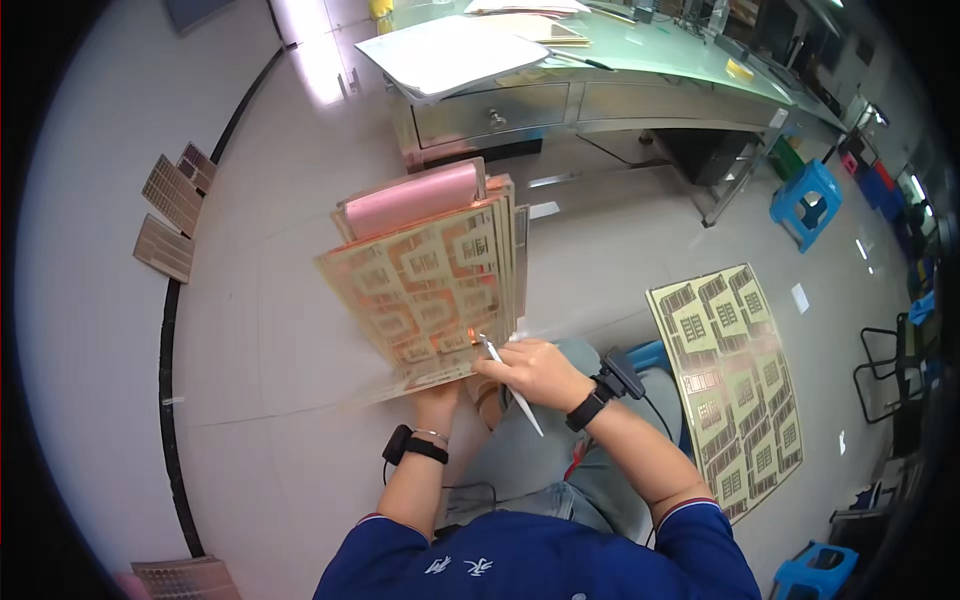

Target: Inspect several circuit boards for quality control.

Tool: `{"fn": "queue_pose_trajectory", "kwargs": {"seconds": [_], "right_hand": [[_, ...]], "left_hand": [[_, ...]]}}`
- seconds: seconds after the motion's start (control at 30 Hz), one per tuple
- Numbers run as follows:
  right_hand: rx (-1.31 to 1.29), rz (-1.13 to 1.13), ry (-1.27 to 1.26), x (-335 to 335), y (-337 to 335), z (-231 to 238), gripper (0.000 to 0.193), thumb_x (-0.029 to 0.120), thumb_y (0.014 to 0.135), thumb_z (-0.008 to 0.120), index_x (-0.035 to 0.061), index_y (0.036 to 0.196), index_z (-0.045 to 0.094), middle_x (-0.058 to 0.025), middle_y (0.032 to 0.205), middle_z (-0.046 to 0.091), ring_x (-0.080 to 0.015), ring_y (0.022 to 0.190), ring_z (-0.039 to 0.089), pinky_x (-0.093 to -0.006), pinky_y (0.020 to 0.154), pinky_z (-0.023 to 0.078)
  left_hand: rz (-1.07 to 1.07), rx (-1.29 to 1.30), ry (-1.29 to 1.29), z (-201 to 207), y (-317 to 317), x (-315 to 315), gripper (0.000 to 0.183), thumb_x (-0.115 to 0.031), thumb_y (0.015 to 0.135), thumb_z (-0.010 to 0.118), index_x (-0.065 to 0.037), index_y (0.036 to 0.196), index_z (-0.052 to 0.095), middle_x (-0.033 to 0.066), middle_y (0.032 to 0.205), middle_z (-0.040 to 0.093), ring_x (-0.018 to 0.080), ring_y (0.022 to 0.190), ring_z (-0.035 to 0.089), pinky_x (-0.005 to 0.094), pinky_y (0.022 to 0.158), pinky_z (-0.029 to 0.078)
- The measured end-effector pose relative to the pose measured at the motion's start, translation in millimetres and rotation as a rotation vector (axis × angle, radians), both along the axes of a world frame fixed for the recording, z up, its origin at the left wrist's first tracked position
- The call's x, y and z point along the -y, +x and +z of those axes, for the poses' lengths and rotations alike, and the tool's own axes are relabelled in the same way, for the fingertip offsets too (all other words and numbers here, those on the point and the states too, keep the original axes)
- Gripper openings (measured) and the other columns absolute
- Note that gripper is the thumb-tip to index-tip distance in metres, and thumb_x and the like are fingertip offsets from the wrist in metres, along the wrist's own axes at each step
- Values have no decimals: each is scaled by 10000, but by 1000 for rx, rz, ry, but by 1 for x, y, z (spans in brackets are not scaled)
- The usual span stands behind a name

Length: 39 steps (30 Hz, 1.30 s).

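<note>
My right hand is closed around a slim white pen-shaped tool, its tip up against the lower right edge of the panels. Below that edge, my left hand grips a thin circuit panel seen almost edge-on; the panel hides most of its fingers. Just beyond my hands, a stack of upright panels with tan and copper patterns leans together. A pink sheet or roll shows between the panels at the top. Which panel the tool tip touches, I cannot tell.
Another patterned panel stands to my right, beside my leg. A metal desk with a large white board is ahead. Several panels lean on the left wall. A blue stool stands at far right.
</note>
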State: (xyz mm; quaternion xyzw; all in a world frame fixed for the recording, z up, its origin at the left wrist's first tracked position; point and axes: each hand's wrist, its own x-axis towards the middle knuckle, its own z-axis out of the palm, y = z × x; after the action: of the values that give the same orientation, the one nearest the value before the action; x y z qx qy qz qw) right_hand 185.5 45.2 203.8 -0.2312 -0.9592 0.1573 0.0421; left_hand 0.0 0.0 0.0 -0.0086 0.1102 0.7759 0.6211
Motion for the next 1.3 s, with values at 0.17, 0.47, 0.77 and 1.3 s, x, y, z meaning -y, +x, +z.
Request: {"fn": "queue_pose_trajectory", "kwargs": {"seconds": [0.17, 0.47, 0.77, 1.3], "right_hand": [[-382, -49, 261, -12, -7, -30, 358, 79, 768, 577, 144, 1120, 596, -92, 1135, 617, -191, 1040, 590, -416, 986, 386], [-382, -614, 157, 34, 146, 15, 416, -29, 766, 555, 122, 1151, 599, -123, 1167, 604, -272, 1045, 572, -383, 925, 423], [-46, -1506, 413, 165, 347, -23, 374, -66, 799, 504, 71, 1140, 580, -192, 941, 636, -353, 818, 607, -409, 720, 484], [-303, -1334, 120, 210, 249, -29, 409, -9, 792, 534, 106, 1183, 565, -171, 821, 619, -346, 739, 597, -399, 666, 506]], "left_hand": [[99, 134, -398, -34, -20, -33, 538, -445, 887, 455, -109, 1306, 431, 108, 1332, 448, 340, 1198, 440, 548, 1029, 327], [-43, 49, -242, 22, -45, -83, 490, -363, 973, 369, -125, 1396, 301, 119, 1430, 342, 318, 1304, 335, 510, 1061, 315], [-831, -376, 149, 133, 81, -32, 460, -299, 969, 423, -73, 1364, 351, 171, 1341, 433, 282, 1164, 502, 426, 961, 447], [-1118, -449, 0, 106, 219, 58, 328, -119, 939, 499, -69, 1238, 374, 76, 1215, 523, 175, 1129, 506, 351, 982, 413]]}}
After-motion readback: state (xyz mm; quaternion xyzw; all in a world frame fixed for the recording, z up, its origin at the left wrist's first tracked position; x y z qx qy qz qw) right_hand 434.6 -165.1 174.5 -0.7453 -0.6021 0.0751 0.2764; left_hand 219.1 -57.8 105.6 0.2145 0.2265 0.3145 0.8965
